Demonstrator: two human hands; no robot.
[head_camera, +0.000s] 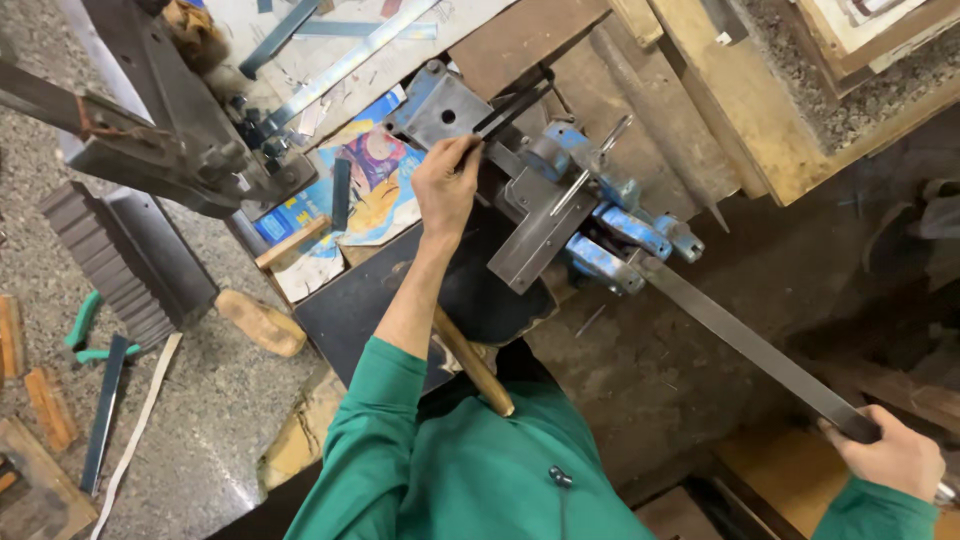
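Note:
My left hand (446, 183) pinches the near end of a thin dark metal strip (512, 108), which lies across the grey steel plate (440, 112) of a blue bench shear (600, 215). My right hand (895, 455) grips the end of the shear's long flat steel lever (750, 345) at the lower right. The lever slopes from the blue body down toward me. A wooden-handled tool (472, 362) lies under my left forearm, on a dark board (350, 305). Both sleeves are green.
A heavy dark metal machine (170, 140) stands at the upper left. A colourful printed sheet (370, 190) lies on the bench. Green-handled pliers (85, 330), metal strips and wood blocks lie on the speckled floor at the left. Wooden boards (730, 90) lean at the upper right.

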